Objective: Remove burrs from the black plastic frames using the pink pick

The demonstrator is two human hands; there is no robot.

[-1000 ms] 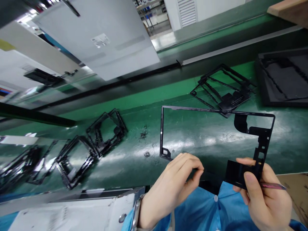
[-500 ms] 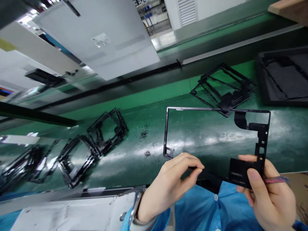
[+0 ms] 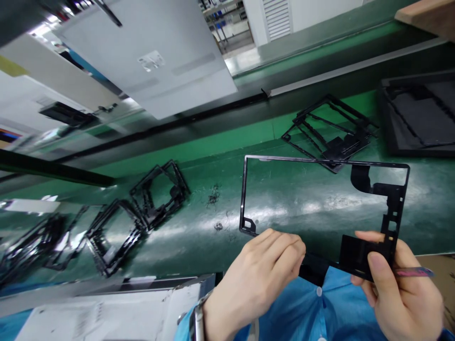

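Note:
A thin black plastic frame (image 3: 243, 199), with a wide opening and a solid square corner panel, is held up above the green bench. At its lower right corner my right hand (image 3: 405, 289) is closed, thumb pressed on the panel and fingers behind. A slim tool with a pinkish end (image 3: 414, 272) sticks out between the fingers of that hand; the rest of it is hidden. My left hand (image 3: 270, 274) is closed at the frame's lower edge, knuckles up, and its fingertips are hidden.
More black frames (image 3: 330, 132) lie stacked behind the held one, beside a dark foam-lined tray (image 3: 419, 151). Several frames (image 3: 115, 237) are spread along the bench at left. Small black shavings (image 3: 213, 195) dot the green surface (image 3: 199, 251). A white panel (image 3: 149, 61) stands at the back.
The right end of the frame has shifted slightly right and down with my right hand. My left hand has turned from a fingertip pinch to knuckles up, fingers curled at the lower edge.

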